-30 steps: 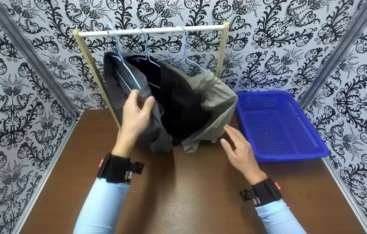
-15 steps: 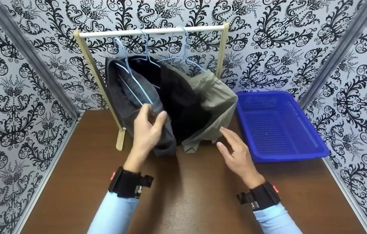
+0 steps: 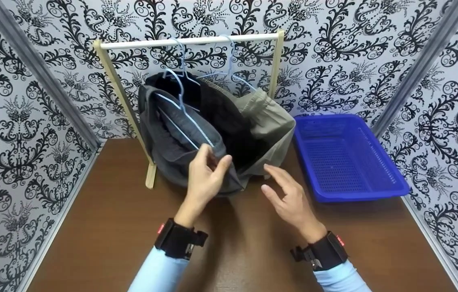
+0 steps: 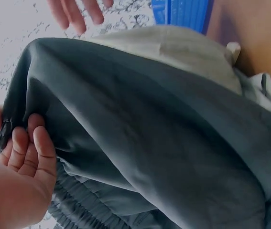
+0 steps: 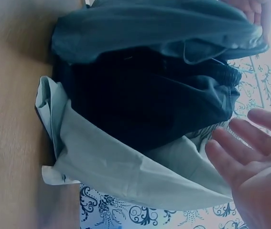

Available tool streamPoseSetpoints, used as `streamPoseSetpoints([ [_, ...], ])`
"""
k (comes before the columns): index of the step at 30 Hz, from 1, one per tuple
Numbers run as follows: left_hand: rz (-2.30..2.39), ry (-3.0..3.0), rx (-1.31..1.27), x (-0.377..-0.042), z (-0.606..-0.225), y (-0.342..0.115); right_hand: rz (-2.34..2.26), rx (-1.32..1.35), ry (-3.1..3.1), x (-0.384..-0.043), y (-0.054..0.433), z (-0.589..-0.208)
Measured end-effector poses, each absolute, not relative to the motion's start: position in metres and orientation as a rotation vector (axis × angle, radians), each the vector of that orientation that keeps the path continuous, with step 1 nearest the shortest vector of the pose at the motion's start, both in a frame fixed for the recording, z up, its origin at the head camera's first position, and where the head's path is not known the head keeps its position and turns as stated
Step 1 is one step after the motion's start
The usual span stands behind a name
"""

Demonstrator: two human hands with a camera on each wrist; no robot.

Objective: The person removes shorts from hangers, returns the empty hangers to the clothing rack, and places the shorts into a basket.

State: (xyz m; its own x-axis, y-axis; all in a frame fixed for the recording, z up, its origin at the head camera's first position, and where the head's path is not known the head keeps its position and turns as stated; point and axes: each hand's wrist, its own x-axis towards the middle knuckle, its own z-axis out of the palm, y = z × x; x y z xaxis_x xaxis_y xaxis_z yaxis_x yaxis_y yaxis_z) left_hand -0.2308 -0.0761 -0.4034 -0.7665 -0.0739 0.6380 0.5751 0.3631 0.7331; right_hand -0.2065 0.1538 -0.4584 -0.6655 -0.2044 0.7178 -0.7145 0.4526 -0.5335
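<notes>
My left hand [image 3: 204, 178] pinches the near end of a light-blue hanger [image 3: 181, 97] together with the waistband of grey shorts [image 3: 168, 150]. The hanger's hook is free of the rail and leans in front of the rack. In the left wrist view, thumb and fingers are bent round the grey cloth [image 4: 140, 119], whose gathered waistband shows below. Black shorts [image 3: 229, 117] and beige shorts [image 3: 273, 117] hang behind on blue hangers. My right hand [image 3: 292, 202] hovers by the beige shorts' lower edge, fingers spread and holding nothing; its palm shows in the right wrist view.
The rack has a white rail [image 3: 140, 44] and wooden posts; its left foot [image 3: 150, 176] stands on the brown table [image 3: 91, 227]. To the right lies a blue plastic basket [image 3: 358, 198]. Patterned walls [image 3: 346, 52] enclose the back and sides.
My left hand has carried the hanger with the grey shorts down and to the right, towards me. Its hook has come off the rail. The right hand has drifted slightly left and down.
</notes>
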Motion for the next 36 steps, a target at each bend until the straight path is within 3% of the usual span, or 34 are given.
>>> streamPoseSetpoints([
  [23,-1.487,-2.046,-0.425,-0.207,-0.444,-0.013,1.220,0.815,-2.126,-0.186,0.148,-0.484],
  [36,-1.472,-2.209,-0.626,-0.208,-0.452,-0.011,1.430,0.524,-2.022,-0.181,0.163,-0.492],
])
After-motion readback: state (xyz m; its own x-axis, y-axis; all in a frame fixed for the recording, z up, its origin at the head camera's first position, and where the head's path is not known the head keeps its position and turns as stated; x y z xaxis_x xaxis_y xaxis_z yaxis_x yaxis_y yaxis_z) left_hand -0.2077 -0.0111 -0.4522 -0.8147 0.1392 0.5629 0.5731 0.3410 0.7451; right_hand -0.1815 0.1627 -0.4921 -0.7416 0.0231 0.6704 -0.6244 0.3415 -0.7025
